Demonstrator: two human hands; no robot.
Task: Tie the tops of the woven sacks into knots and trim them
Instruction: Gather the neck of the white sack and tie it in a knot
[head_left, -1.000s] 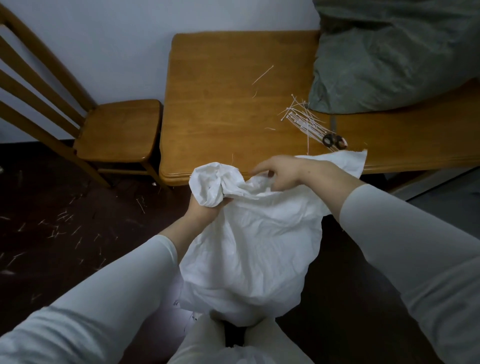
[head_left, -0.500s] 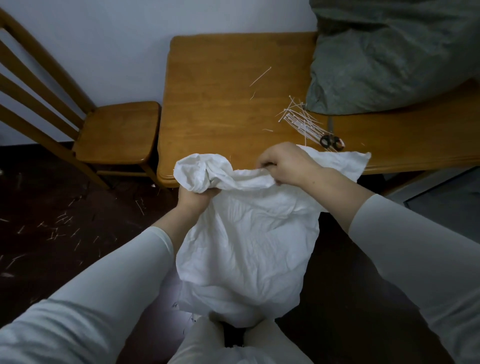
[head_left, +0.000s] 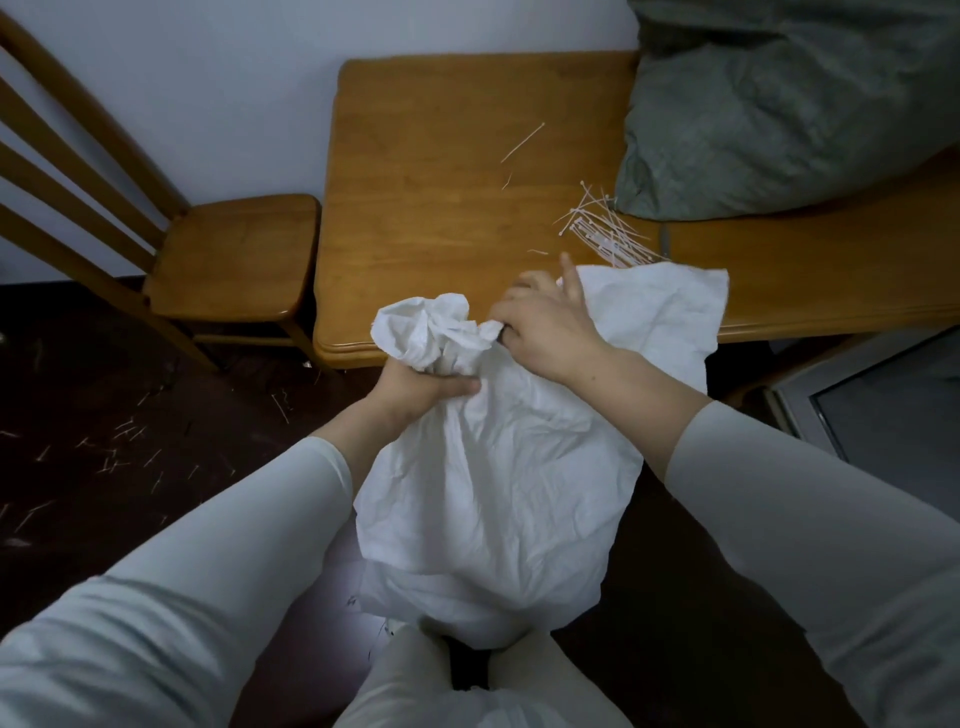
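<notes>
- Between the two hands, just in front of the table (head_left: 441, 208) edge, the top of the white sack (head_left: 498, 493) is being drawn together; its body hangs below the hands toward the person's knees
- Left hand (head_left: 421, 387): fingers curled tight round the sack's neck, with the crumpled bunch standing out above the fist
- Right hand (head_left: 545, 332): just beside the left hand's bunch, fingers curled and pinching a fold of the cloth; one finger sticks out straight away from the person
- Change noted: a second ago the right hand worked farther out along the sack's top edge; it has since come in close to the left hand, and the bunch over the left fist is fuller
- Outstanding: beyond the right hand a broad flap is not yet gathered and lies over the table edge
- Judgement: gathering is part done; no knot is formed and no trimming begun
- Just beyond the right hand lie loose cable ties (head_left: 608, 234), with a green sack (head_left: 779, 104) farther back
</notes>
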